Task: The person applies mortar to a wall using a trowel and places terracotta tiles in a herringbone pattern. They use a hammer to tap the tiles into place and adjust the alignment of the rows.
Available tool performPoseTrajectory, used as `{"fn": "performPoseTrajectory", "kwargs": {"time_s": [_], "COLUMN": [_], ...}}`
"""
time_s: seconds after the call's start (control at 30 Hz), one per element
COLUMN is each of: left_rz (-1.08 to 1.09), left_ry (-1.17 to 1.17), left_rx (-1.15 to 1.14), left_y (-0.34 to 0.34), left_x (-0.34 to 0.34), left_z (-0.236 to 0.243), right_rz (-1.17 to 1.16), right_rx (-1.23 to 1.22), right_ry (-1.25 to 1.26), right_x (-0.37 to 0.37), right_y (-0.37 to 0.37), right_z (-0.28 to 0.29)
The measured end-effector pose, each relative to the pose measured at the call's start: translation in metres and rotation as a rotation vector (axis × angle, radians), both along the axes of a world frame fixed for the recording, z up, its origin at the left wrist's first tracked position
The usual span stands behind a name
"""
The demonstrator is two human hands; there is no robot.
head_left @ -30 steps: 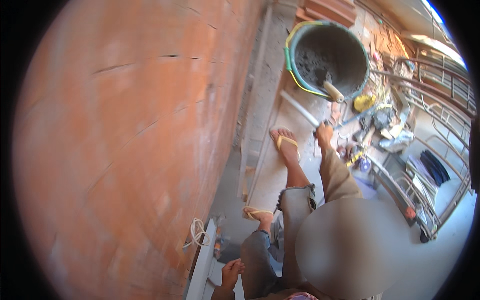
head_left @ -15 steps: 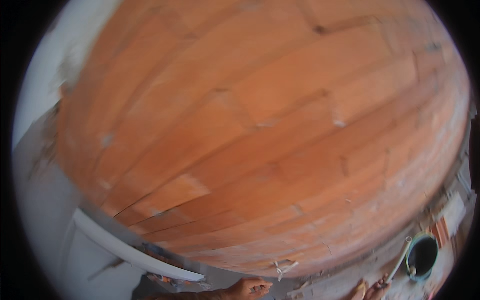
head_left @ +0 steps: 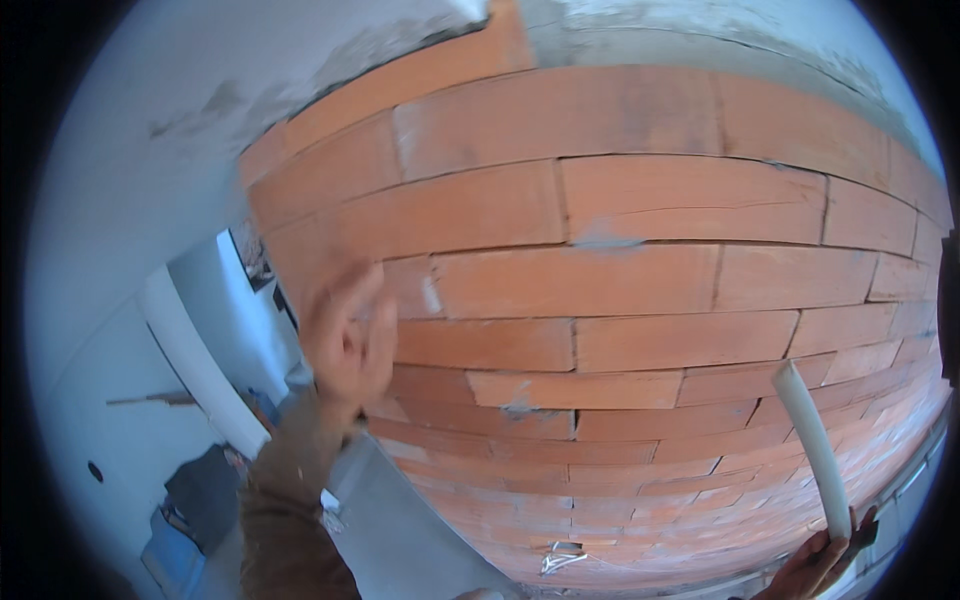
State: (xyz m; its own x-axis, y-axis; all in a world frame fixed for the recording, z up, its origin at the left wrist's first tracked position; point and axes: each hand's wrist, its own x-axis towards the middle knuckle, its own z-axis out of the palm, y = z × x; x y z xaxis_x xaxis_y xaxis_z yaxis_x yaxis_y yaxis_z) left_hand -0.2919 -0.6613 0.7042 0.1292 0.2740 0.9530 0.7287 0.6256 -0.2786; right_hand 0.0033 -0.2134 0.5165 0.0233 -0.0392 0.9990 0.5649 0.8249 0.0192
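My left hand (head_left: 352,345) is raised in front of the left part of an orange brick wall (head_left: 640,280). Motion blurs it, but its fingers point up and are apart, with nothing visible in them. I cannot tell whether it touches the bricks. At the lower right, my right hand (head_left: 815,565) is closed around the lower end of a pale tube (head_left: 815,445), which stands nearly upright with its top tilted left. Beside those fingers a small dark piece (head_left: 865,533) sticks out; its kind is unclear.
White cables (head_left: 562,560) hang from a hole low in the wall. To the left are a white plastered wall (head_left: 100,330), a pale curved-looking frame (head_left: 205,370), a dark cloth-like heap (head_left: 208,495) and a blue container (head_left: 172,555). Grey concrete (head_left: 670,50) borders the bricks above.
The view has swung up to the wall's upper edge and the left side. My left hand has risen from the bottom to the bricks. My right hand has lifted the tube; the bucket left view.
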Motion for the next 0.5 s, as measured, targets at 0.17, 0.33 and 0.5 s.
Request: {"fn": "performPoseTrajectory", "kwargs": {"time_s": [0.17, 0.33, 0.5], "left_rz": [-0.065, 0.24, 0.095], "left_ry": [0.386, 0.194, 0.251], "left_rx": [0.165, 0.208, 0.216], "left_y": [0.009, 0.012, 0.012], "left_x": [-0.063, -0.026, -0.022], "left_z": [0.106, 0.118, 0.115], "right_rz": [0.886, 0.905, 0.709], "right_rx": [-0.459, -0.063, 0.278], "right_ry": [0.607, 0.251, 0.021], "right_x": [-0.031, -0.05, -0.073], "right_y": [-0.061, -0.101, -0.144], "right_z": [0.058, 0.119, 0.174]}}
